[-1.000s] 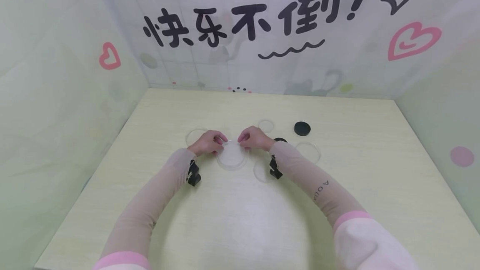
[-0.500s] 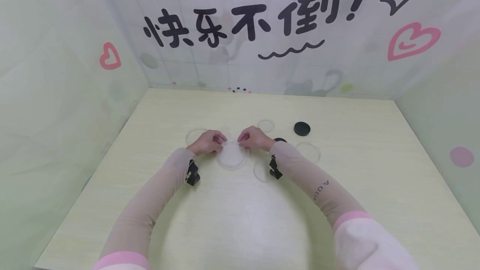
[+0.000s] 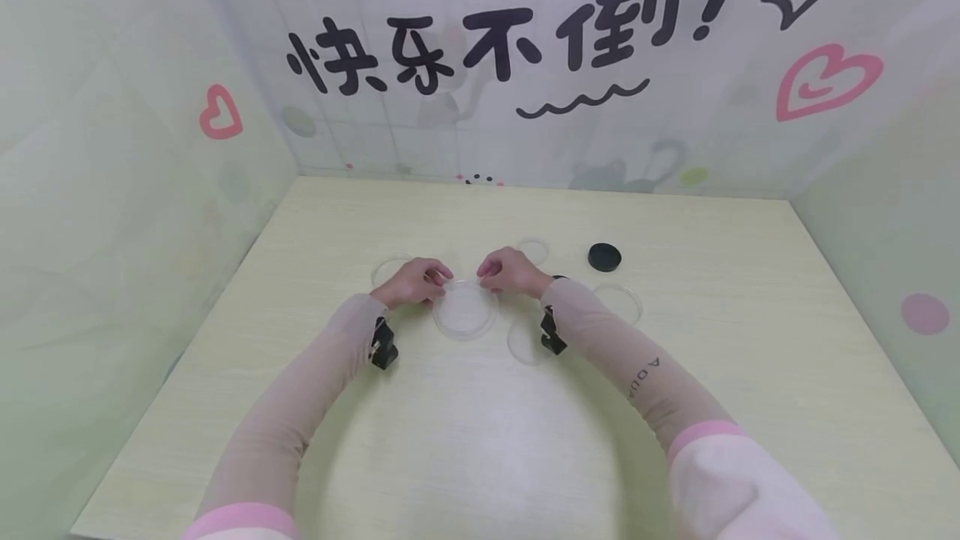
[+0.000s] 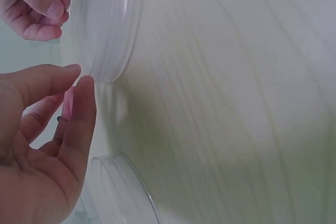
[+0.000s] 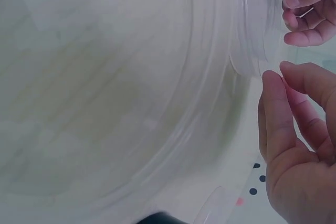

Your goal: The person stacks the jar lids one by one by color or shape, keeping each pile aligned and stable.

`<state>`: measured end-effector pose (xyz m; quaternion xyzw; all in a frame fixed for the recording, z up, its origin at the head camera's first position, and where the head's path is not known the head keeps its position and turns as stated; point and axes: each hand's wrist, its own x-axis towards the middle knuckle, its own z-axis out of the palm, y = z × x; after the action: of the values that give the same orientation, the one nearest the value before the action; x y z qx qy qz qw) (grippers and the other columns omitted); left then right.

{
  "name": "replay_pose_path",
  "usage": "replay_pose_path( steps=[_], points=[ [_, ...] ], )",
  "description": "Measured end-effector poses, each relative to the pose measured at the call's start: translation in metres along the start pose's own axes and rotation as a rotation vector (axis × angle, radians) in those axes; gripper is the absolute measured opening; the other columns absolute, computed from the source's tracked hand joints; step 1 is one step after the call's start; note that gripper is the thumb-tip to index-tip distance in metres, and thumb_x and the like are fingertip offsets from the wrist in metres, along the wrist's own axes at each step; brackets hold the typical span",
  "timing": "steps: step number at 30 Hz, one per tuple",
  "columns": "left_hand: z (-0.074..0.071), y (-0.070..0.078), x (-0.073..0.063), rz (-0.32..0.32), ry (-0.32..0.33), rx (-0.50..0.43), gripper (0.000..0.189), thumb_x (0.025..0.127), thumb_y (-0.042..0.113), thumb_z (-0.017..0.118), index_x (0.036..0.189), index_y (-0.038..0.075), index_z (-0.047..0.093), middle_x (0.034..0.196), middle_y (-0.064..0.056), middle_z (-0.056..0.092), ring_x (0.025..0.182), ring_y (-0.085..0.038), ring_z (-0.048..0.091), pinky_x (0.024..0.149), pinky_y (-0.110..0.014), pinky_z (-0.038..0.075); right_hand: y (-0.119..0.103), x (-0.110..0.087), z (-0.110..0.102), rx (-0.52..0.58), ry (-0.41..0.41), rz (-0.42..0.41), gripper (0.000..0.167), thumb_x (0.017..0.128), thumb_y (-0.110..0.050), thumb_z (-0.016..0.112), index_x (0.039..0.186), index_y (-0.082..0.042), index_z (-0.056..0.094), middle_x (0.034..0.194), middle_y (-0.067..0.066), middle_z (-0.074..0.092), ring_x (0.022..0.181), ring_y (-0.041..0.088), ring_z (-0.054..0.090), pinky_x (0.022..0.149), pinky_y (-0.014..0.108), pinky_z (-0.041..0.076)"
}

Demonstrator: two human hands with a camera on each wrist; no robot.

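A clear round petri dish lies mid-table, its wall showing layered rims in the left wrist view. My left hand is at its far left edge. Thumb and index fingertips nearly meet right beside the rim, with nothing visible between them. Mirroring it at the far right edge is my right hand. Its thumb and index fingertips come close together just off the dish wall, and they too hold nothing visible. Other fingers of both hands are loosely bent.
Another clear dish sits behind my left hand. Right of centre are a clear dish partly under my right wrist, another clear dish, a small clear round piece and a black round lid. My right wrist partly covers another black piece.
Both hands have drawn slightly outward and away from the petri dish's rim, the left one to the left, the right one up and back. The dish stays in place.
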<state>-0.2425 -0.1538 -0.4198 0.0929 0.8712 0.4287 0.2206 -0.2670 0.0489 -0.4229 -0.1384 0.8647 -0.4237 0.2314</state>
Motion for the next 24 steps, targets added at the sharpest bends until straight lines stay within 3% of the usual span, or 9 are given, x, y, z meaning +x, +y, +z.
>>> replay_pose_path(
  steps=[10, 16, 24],
  points=[
    [-0.022, 0.001, -0.002, 0.017, 0.015, 0.007, 0.031, 0.084, 0.001, 0.055, 0.115, -0.003, 0.052, 0.096, -0.016, 0.052, 0.081, -0.025, 0.053, 0.064, -0.031, 0.051, -0.014, 0.003, -0.003, -0.015, 0.013, -0.062, 0.017, 0.083, -0.004, 0.059, 0.097, 0.004, 0.061, 0.085, 0.012, 0.063, 0.07, 0.014, 0.057, 0.065, 0.022, 0.051],
    [-0.039, -0.003, -0.005, 0.056, 0.08, 0.035, 0.032, 0.084, 0.002, 0.056, 0.115, -0.003, 0.052, 0.095, -0.016, 0.053, 0.085, -0.027, 0.054, 0.066, -0.033, 0.052, -0.026, 0.006, -0.002, -0.035, 0.016, -0.066, 0.016, 0.084, -0.007, 0.059, 0.097, 0.002, 0.061, 0.09, 0.014, 0.063, 0.072, 0.015, 0.058, 0.065, 0.021, 0.051],
    [-0.047, -0.011, -0.009, 0.063, 0.155, 0.037, 0.032, 0.085, 0.004, 0.055, 0.116, -0.002, 0.053, 0.097, -0.017, 0.054, 0.089, -0.028, 0.054, 0.068, -0.032, 0.051, -0.034, 0.014, 0.004, 0.001, 0.028, -0.06, 0.017, 0.085, -0.009, 0.058, 0.098, 0.001, 0.062, 0.092, 0.016, 0.063, 0.071, 0.014, 0.058, 0.064, 0.02, 0.051]
  ],
)
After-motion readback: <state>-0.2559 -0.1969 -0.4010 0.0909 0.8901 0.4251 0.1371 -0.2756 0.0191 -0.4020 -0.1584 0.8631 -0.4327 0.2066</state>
